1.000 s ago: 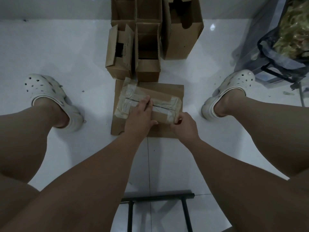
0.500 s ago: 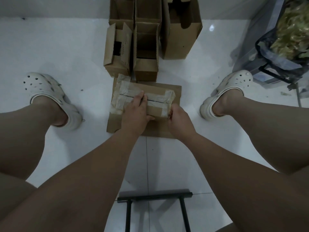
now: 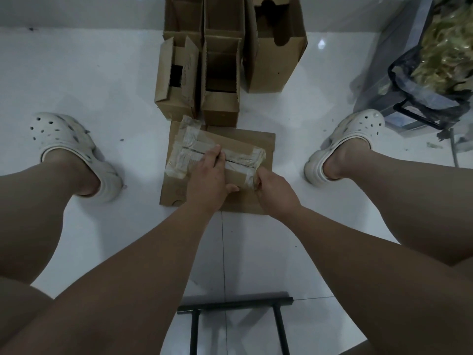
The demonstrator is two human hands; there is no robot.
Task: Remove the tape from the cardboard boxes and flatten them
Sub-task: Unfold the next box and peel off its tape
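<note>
White tiled floor (image 3: 102, 73) spreads between the seated person's legs. At the far edge stands a tall open cardboard box (image 3: 276, 60), and beside it two smaller open boxes (image 3: 176, 80), flaps up. Nearer lies a flattened cardboard sheet (image 3: 266, 142), and on it rests the small taped box (image 3: 230, 142), slightly tilted. The left hand (image 3: 208, 180) clasps this box from above, fingers laid along the top seam and thumb against the near side. The right hand (image 3: 275, 190) grips the box's right end with curled fingers. Clear tape (image 3: 186, 149) still runs along the seam and wraps both ends, wrinkled at the left.
</note>
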